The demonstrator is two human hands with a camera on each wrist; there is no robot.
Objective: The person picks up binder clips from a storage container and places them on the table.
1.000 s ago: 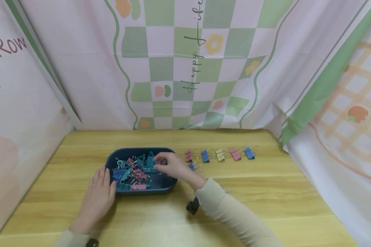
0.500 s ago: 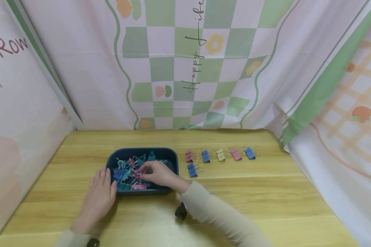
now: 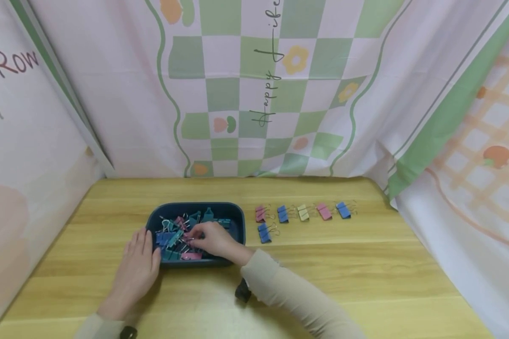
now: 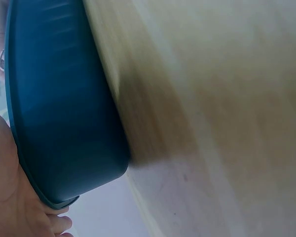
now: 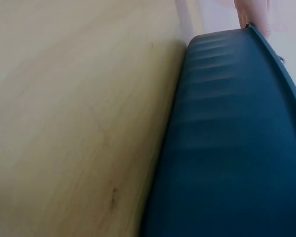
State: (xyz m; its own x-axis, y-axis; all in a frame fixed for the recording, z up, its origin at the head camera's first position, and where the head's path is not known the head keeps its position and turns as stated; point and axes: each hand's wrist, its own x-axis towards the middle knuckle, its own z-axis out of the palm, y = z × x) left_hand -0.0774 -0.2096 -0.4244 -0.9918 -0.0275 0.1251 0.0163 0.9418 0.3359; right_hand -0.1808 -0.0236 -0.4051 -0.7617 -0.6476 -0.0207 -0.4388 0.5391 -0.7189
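A dark blue tray [image 3: 239, 233] stands on the table, holding a heap of teal, blue and pink binder clips. My left hand [image 3: 136, 263] rests against the tray's left end with fingers extended; in the left wrist view, that hand [image 4: 15, 197] lies along the rim. Inside the tray, my right hand [image 3: 214, 239] has thumb and forefinger pinched at a pink binder clip [image 3: 186, 237] in the heap, its fingertips partly covering the clip. The right wrist view shows mostly the tray's outer wall [image 5: 227, 133].
Right of the tray, a row of clips runs along the table: pink [image 3: 260, 214], blue [image 3: 283, 214], yellow [image 3: 303, 213], pink [image 3: 324, 212] and blue [image 3: 343, 210]. Another blue clip [image 3: 264, 233] lies below the row's left end. A patterned curtain [image 3: 258, 94] hangs behind the table.
My right hand has moved left and lower within the tray, from the teal clips to the pink ones. The lower blue clip is now uncovered. My left hand stays put.
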